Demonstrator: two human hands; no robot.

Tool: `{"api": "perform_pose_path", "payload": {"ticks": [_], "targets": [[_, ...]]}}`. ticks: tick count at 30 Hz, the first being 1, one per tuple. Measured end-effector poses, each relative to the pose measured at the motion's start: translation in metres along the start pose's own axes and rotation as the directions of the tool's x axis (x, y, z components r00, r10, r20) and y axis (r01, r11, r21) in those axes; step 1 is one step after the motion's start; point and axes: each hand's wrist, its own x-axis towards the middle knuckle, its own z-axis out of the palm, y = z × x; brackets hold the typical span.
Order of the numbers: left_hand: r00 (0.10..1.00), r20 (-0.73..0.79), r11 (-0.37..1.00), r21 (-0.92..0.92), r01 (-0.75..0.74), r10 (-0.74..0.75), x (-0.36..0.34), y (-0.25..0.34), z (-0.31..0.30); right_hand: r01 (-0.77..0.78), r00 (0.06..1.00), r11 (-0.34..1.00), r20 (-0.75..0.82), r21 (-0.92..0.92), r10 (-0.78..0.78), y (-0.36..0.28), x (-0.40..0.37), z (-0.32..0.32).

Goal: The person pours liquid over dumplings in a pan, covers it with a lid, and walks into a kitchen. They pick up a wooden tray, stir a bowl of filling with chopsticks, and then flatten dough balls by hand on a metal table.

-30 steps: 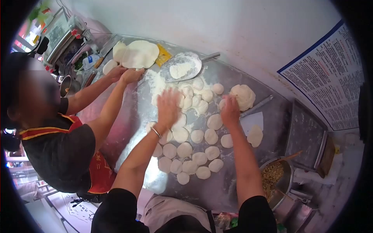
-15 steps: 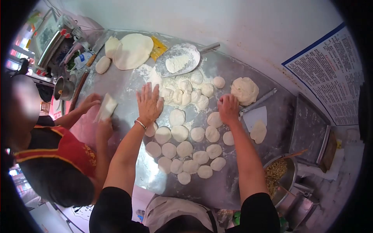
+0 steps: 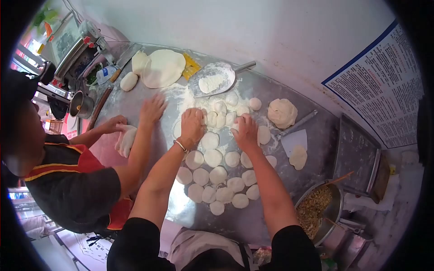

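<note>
The left hand point(image 3: 193, 124) lies palm down with its fingers bent over the floury dough pieces point(image 3: 220, 109) near the middle of the worktop point(image 3: 253, 221). Its back hides what is under the palm, so I cannot tell whether it grips a piece or only presses. A bracelet point(image 3: 181, 145) sits on the wrist. The right hand point(image 3: 245, 131) is just beside it, also knuckles up and curled. A sliver of white shows at its thumb side, but its hold cannot be made out either.

Flattened discs point(image 3: 212, 158) lie in rows between the two forearms, toward the near edge, and both arms cover some of them. Beyond the pieces, toward the far edge, a scoop point(image 3: 212, 79) holds flour. To the right sit a dough lump point(image 3: 282, 113) and a scraper point(image 3: 294, 137).

At the right end, a bowl point(image 3: 316, 207) of chopped filling is partly cut off by the right arm, and a tray point(image 3: 357, 158) stands beside it. The poster point(image 3: 384, 86) on the wall is too small to read.

At the left edge, a co-worker's hand point(image 3: 152, 108) lies flat on the metal, and their other hand point(image 3: 115, 123) rests on a dough slab point(image 3: 125, 140). A wide dough sheet point(image 3: 163, 67) lies at the far left corner.
</note>
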Motion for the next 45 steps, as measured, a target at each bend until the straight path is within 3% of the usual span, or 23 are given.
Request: {"api": "perform_pose_path", "payload": {"ticks": [1,2,3,6,8,11,12,17,22,24,25,27,29,31,34,36,38,39,41,42,45], "targets": [[1.000,-0.004,0.999,-0.037,0.026,-0.026,-0.001,0.000,-0.002,0.058,0.998,0.998,0.022,0.032,-0.059,0.002,-0.003,0.002],[0.987,-0.119,0.993,0.044,-0.108,0.112,-0.010,0.007,-0.017,0.115,0.992,0.991,0.040,0.064,-0.118,0.004,-0.006,0.003],[0.991,-0.039,0.992,0.012,-0.127,0.127,-0.021,0.007,-0.021,0.166,0.984,0.981,0.056,0.095,-0.172,0.006,-0.012,0.004],[0.984,0.128,0.990,-0.084,-0.116,0.126,-0.033,0.004,-0.030,0.117,0.915,0.988,0.376,0.105,-0.149,-0.019,-0.021,-0.037],[0.987,0.154,0.992,-0.121,-0.019,0.038,-0.031,0.008,-0.041,0.054,0.964,0.996,0.255,0.071,-0.070,-0.015,-0.022,-0.019],[0.973,-0.194,0.992,0.025,-0.126,0.128,-0.021,0.023,-0.009,-0.003,0.989,1.000,0.150,0.030,-0.001,-0.015,-0.020,0.012],[0.993,-0.060,0.994,-0.016,-0.104,0.103,-0.020,0.020,0.009,-0.018,0.991,1.000,0.130,0.016,0.016,-0.017,-0.019,0.022],[0.997,-0.010,0.997,0.033,-0.073,0.073,-0.030,0.038,0.014,-0.015,0.979,0.999,0.201,-0.046,0.024,-0.035,-0.038,0.031],[0.999,-0.010,0.995,0.087,-0.048,0.049,-0.016,0.034,0.020,0.041,0.982,0.994,0.190,-0.101,-0.021,-0.036,-0.038,0.037],[0.999,-0.046,1.000,0.005,-0.024,0.024,-0.023,0.033,0.032,0.057,0.981,0.990,0.194,-0.133,-0.030,-0.033,-0.029,0.038],[0.997,-0.072,1.000,-0.027,-0.008,0.006,-0.031,0.034,0.031,-0.006,0.978,0.999,0.208,-0.035,0.014,-0.025,-0.029,0.043],[0.992,-0.125,0.996,-0.084,0.005,-0.015,-0.068,0.045,0.012,-0.123,0.966,0.976,0.248,0.181,0.076,-0.001,-0.016,0.051],[0.988,-0.116,0.965,-0.253,0.074,-0.106,-0.122,0.069,-0.046,-0.026,0.999,0.971,-0.039,0.239,0.036,0.019,0.010,0.030],[0.980,-0.128,0.944,-0.314,0.103,-0.150,-0.189,0.076,-0.061,0.017,0.980,0.999,-0.196,-0.035,-0.024,0.030,0.038,0.018],[0.970,-0.060,0.892,-0.409,0.190,-0.234,-0.293,0.077,-0.075,0.126,0.992,0.991,-0.003,-0.038,-0.126,0.048,0.039,0.011],[0.927,-0.064,0.812,-0.507,0.288,-0.368,-0.359,0.068,-0.072,0.052,0.991,0.994,0.124,-0.092,-0.041,0.040,0.017,-0.004],[0.669,0.044,0.438,-0.723,0.534,-0.742,-0.420,0.067,-0.056,-0.034,0.978,0.991,0.199,-0.133,0.060,0.040,0.007,-0.012],[0.401,0.202,0.083,-0.803,0.590,-0.893,-0.435,0.065,-0.048,-0.089,0.972,0.987,0.205,-0.134,0.115,0.041,0.009,-0.008],[-0.076,0.316,-0.303,-0.777,0.552,-0.946,-0.430,0.053,-0.037,-0.140,0.971,0.976,0.170,-0.169,0.168,0.042,0.015,0.010],[-0.311,0.365,-0.475,-0.747,0.464,-0.878,-0.428,0.047,-0.031,-0.138,0.977,0.969,0.134,-0.206,0.168,0.042,0.017,0.023],[-0.236,0.482,-0.530,-0.819,0.221,-0.844,-0.474,-0.009,0.054,-0.134,0.978,0.959,0.120,-0.250,0.168,0.031,0.028,0.032]]}}
